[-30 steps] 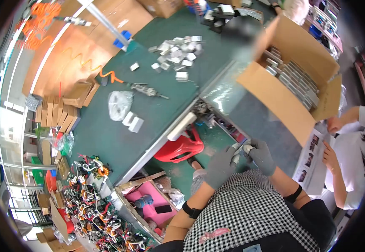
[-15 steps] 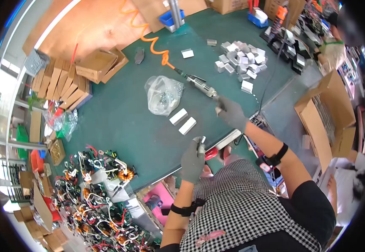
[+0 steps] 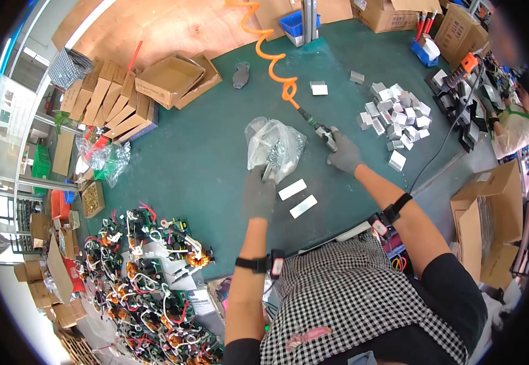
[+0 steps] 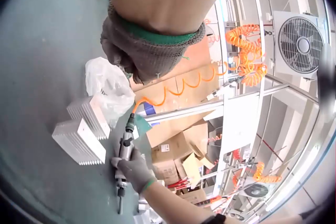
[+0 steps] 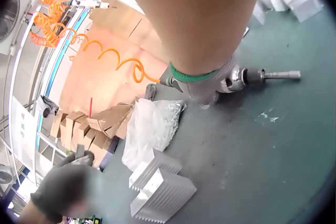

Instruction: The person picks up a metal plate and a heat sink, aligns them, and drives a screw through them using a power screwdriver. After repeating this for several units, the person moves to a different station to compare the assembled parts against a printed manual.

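Observation:
My right hand, in a grey glove, grips an air screwdriver lying along the green table. Its bit points away from the orange hose. At the lower left edge of a clear plastic bag of small metal parts is my gloved left hand, fingers toward the bag. In the right wrist view those fingers look bent around a small grey piece, but I cannot tell whether they hold it. Two finned metal heat sinks lie side by side just below the bag.
A pile of heat sinks lies at right. The coiled orange hose comes down from the back. Cardboard trays stand at back left, wired circuit boards at front left. An open carton is at right.
Both hands were together near the lap, then moved apart over the table. The right hand has taken hold of the screwdriver; the left has moved up to the bag. The head view has shifted.

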A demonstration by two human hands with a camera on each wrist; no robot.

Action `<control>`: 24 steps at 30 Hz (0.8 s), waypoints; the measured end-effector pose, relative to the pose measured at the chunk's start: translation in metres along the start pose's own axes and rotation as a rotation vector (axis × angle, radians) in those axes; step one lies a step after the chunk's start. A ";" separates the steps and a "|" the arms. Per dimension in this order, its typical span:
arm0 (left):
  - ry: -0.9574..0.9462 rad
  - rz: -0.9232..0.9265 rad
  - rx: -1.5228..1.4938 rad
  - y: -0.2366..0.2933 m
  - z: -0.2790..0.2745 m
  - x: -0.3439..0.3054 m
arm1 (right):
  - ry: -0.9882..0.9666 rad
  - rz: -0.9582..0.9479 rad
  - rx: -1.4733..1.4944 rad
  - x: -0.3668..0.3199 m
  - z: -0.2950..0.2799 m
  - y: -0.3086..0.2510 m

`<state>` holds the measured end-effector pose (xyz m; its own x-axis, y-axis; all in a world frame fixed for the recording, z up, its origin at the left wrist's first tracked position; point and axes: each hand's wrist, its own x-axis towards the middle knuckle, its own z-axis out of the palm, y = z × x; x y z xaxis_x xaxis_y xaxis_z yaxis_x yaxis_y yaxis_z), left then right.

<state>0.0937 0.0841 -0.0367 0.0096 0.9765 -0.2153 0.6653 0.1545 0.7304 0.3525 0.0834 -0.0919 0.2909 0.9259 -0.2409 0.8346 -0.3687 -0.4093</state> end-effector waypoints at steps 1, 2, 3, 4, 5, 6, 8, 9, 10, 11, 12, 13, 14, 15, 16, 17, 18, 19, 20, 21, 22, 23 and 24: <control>-0.019 0.038 0.065 -0.001 0.005 0.017 | 0.051 -0.040 0.154 0.002 -0.005 0.007; -0.015 0.079 0.139 -0.001 0.010 0.031 | 0.105 -0.077 0.310 0.006 -0.010 0.010; -0.020 0.119 0.215 0.002 0.016 0.043 | 0.089 -0.030 0.392 0.009 -0.020 0.007; -0.022 0.162 0.291 0.002 0.022 0.055 | 0.075 0.015 0.476 0.012 -0.032 0.004; -0.079 0.154 0.343 0.002 0.028 0.067 | 0.062 0.067 0.559 0.011 -0.046 0.002; -0.108 0.176 0.409 -0.005 0.038 0.074 | 0.094 0.036 0.729 0.004 -0.063 -0.004; -0.161 0.237 0.542 -0.018 0.055 0.091 | 0.184 -0.031 1.072 -0.014 -0.098 -0.021; -0.144 0.272 0.532 -0.019 0.056 0.096 | 0.225 -0.064 1.129 -0.022 -0.110 -0.026; -0.132 0.307 0.518 -0.023 0.055 0.095 | 0.268 -0.092 1.181 -0.033 -0.120 -0.030; -0.119 0.333 0.500 -0.027 0.057 0.094 | 0.302 -0.124 1.229 -0.039 -0.126 -0.031; -0.128 0.325 0.442 -0.028 0.055 0.091 | 0.321 -0.168 1.129 -0.043 -0.129 -0.029; -0.132 0.314 0.381 -0.030 0.051 0.088 | 0.290 -0.133 1.208 -0.047 -0.131 -0.032; -0.124 0.306 0.318 -0.029 0.046 0.087 | 0.263 -0.109 1.285 -0.047 -0.135 -0.040; -0.111 0.274 0.240 -0.029 0.043 0.087 | 0.288 -0.163 1.292 -0.046 -0.135 -0.049; -0.097 0.240 0.163 -0.030 0.040 0.086 | 0.310 -0.216 1.298 -0.046 -0.135 -0.059; -0.085 0.206 0.087 -0.029 0.034 0.083 | 0.335 -0.267 1.304 -0.048 -0.135 -0.066; -0.132 0.158 -0.083 -0.022 0.025 0.079 | 0.267 -0.295 1.448 -0.049 -0.128 -0.063; -0.177 0.112 -0.254 -0.011 0.013 0.073 | 0.196 -0.322 1.591 -0.051 -0.117 -0.056; -0.224 0.067 -0.425 -0.001 0.002 0.066 | 0.122 -0.346 1.732 -0.051 -0.111 -0.050; -0.283 0.006 -0.573 0.008 -0.008 0.057 | 0.031 -0.524 1.770 -0.049 -0.119 -0.062; -0.343 -0.058 -0.720 0.015 -0.018 0.046 | -0.077 -0.697 1.802 -0.047 -0.128 -0.074; -0.403 -0.123 -0.866 0.019 -0.025 0.035 | -0.087 -0.637 1.858 -0.049 -0.116 -0.068; -0.446 -0.112 -0.894 0.021 -0.030 0.026 | -0.095 -0.575 1.913 -0.051 -0.101 -0.061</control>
<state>0.0853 0.1175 -0.0071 0.3822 0.8321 -0.4019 -0.1231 0.4769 0.8703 0.3341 0.0672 0.0341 0.1459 0.9630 0.2264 -0.7035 0.2619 -0.6607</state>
